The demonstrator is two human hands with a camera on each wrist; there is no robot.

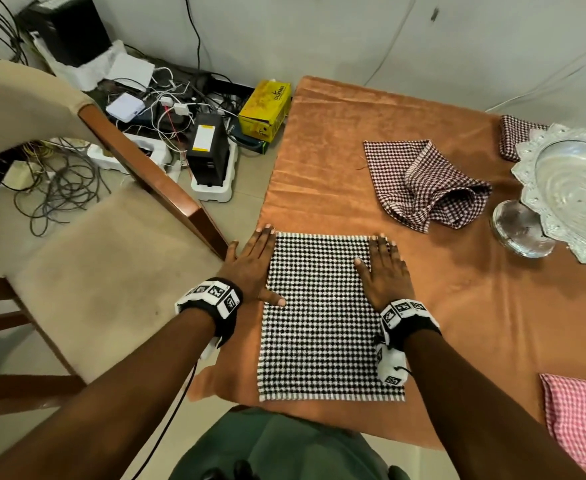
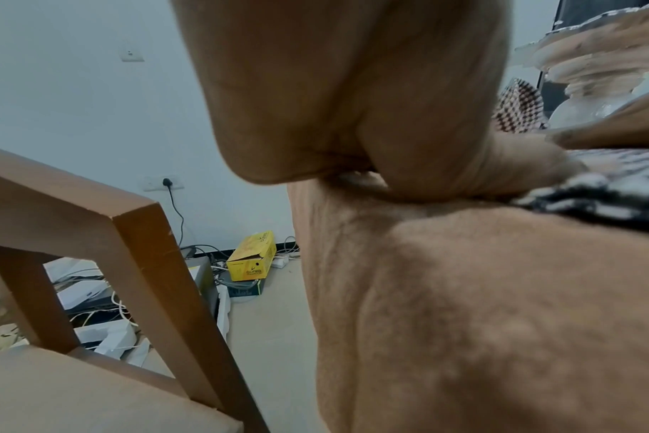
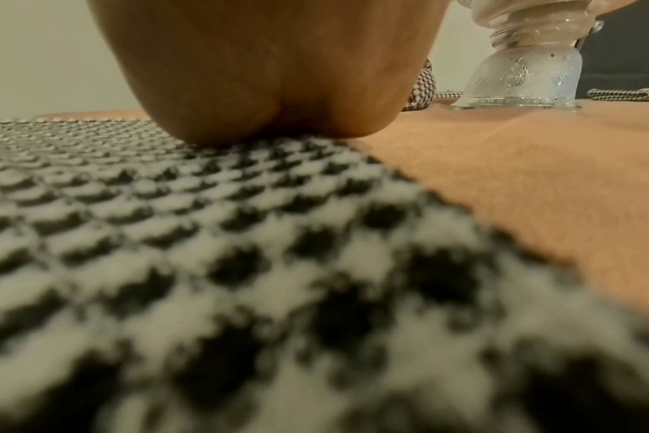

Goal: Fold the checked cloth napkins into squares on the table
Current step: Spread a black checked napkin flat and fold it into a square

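Head view, contents by size. Table (image 1: 457,306), under an orange cover: bears all the cloths. Black-and-white checked napkin (image 1: 322,317): lies flat and spread just before the person, long axis running away from the body, near edge at the table's front. Both hands lie at its far half, one per side edge. Left hand (image 1: 250,268): flat, fingers straight, mostly on the orange cover beside the left edge, thumb on the cloth. Right hand (image 1: 386,271): flat, fingers straight, pressing on the cloth inside the right edge, so the nearer to it. Neither hand grips anything. Judged step: smoothing before a fold, far edge towards near.

Maroon checked napkin (image 1: 426,181): rumpled, well beyond the right hand. Pink checked napkin (image 1: 582,417): at right, cut off by the frame. Glass stand (image 1: 561,188): partly hides another maroon cloth.

Wrist views: palms fill the frame, fingertips hidden; near cloth blurred.
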